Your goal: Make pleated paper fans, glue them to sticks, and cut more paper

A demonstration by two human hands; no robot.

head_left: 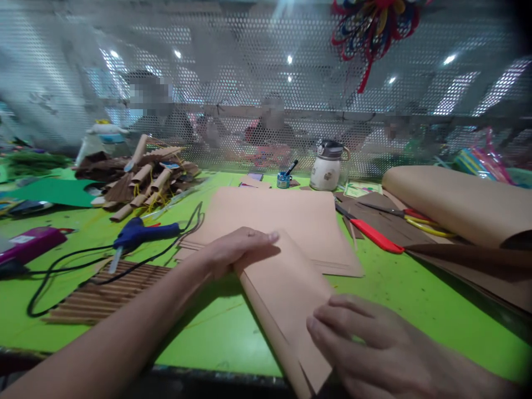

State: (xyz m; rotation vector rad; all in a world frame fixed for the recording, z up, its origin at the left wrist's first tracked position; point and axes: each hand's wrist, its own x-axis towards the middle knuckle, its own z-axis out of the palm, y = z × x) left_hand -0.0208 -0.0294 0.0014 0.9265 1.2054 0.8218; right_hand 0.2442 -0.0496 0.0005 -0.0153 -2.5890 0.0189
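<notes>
A folded sheet of brown kraft paper (282,291) slants across the middle, its near end reaching past the table's front edge. My left hand (239,249) grips the far end, with the thumb stretched on top and the other fingers hidden beneath. Close to the near end, my right hand (374,338) pinches the right edge between curled fingers. Behind the folded sheet lies a stack of flat kraft paper sheets (270,208), partly covered by it and by my left hand.
On the green table (224,338), a blue glue gun (143,233) with its cord rests beside corrugated cardboard (108,299). Red-handled scissors (376,235) and a large kraft paper roll (457,202) lie right. Behind stand a white bottle (325,172), an ink jar (284,180) and rolled paper pieces (143,183).
</notes>
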